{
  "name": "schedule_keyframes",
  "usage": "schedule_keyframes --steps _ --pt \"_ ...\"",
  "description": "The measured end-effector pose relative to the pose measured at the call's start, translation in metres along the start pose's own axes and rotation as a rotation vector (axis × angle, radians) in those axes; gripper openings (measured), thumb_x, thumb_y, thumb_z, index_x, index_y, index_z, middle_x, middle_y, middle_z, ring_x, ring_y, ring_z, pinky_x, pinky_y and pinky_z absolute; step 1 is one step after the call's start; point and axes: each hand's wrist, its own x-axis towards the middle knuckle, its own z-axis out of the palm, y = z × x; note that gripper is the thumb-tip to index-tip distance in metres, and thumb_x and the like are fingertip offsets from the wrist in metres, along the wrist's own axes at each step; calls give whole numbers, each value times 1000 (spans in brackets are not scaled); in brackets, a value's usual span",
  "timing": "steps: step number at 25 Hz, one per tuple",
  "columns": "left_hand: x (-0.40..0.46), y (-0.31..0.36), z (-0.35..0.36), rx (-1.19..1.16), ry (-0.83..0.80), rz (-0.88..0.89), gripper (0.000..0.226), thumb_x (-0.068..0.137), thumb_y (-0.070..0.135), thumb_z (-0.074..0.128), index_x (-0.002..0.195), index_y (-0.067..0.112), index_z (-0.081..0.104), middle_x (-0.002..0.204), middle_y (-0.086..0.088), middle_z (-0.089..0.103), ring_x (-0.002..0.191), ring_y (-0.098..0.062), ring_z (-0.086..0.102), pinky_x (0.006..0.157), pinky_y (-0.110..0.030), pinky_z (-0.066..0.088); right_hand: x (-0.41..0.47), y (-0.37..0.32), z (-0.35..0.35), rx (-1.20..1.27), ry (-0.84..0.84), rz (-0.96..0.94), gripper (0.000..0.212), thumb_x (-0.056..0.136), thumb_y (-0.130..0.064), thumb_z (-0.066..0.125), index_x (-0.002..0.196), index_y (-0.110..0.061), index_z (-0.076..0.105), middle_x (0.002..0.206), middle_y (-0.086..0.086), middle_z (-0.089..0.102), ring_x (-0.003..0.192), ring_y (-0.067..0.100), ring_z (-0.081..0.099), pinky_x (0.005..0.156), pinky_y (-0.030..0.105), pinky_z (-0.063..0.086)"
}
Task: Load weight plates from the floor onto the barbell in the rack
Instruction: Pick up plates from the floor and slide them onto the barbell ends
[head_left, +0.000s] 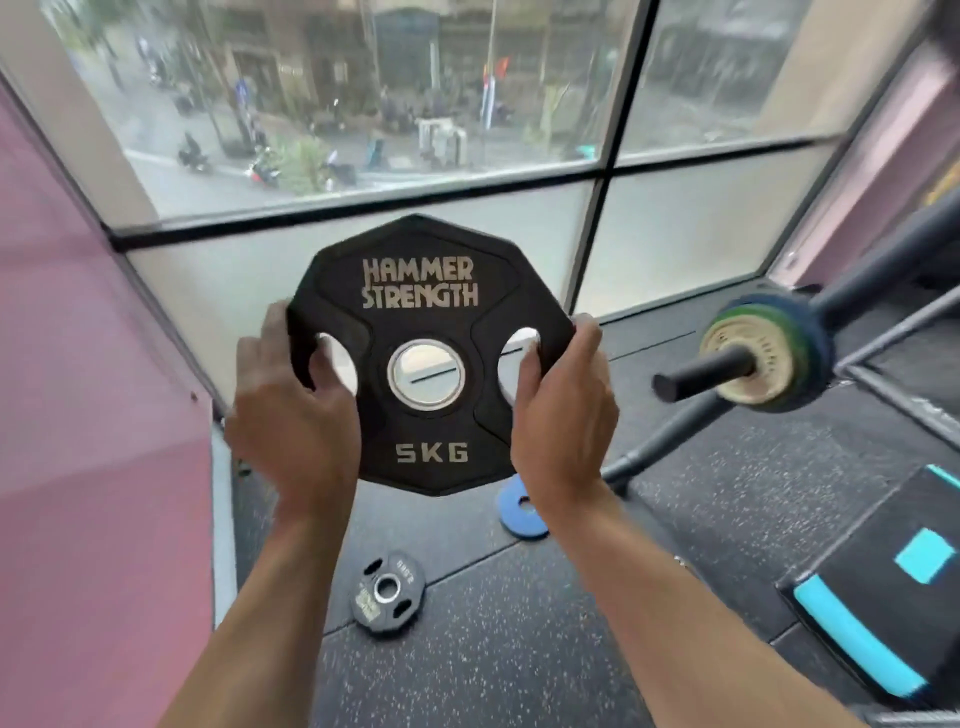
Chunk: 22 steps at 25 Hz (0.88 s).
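5 kg plate (431, 358) upright, face toward camera (lettering level), barbell (727, 364) right.

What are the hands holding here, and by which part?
Both hands, left hand and right hand, hold the black 5 kg plate upright by its side grip holes.
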Motion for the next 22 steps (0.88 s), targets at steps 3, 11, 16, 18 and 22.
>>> schedule_keyframes --steps 3,11,16,18,22 --pt "16 56 -51 -146 97 73 44 94 25 61 138 21 57 111 -10 65 90 -31 58 65 -39 37 32 -32 -79 30 92 -18 41 99 -33 50 126 -2 51 103 14 67 94 34 65 67 35 49" --pt "8 172 -201 -450 220 259 40 97 22 63 136 14 60 109 -16 66 95 -25 58 73 -36 44 60 -86 -298 91 262 -144 41 98 -31 52 129 -4 54 103 15 71 92 35 67 69 37 51" --pt "-4 235 -293 -614 229 262 42 95 22 63 137 18 60 104 -17 64 92 -34 61 76 -40 46 53 -125 -422 85 452 -212 43 94 -31 49 129 -6 55 102 13 71 89 32 69 66 35 53" --pt "-4 256 -328 -694 221 279 42 95 22 61 137 18 60 103 -15 63 93 -36 61 80 -38 47 49 -142 -464 67 517 -225 43 93 -30 50 130 -9 54 105 10 71 92 29 69 71 33 52" --pt "-6 296 -391 -865 249 311 45 93 19 59 138 15 60 92 15 53 88 -22 56 85 -26 44 40 -176 -542 47 633 -265 44 95 -33 49 130 -9 58 101 7 70 89 25 68 65 34 52"
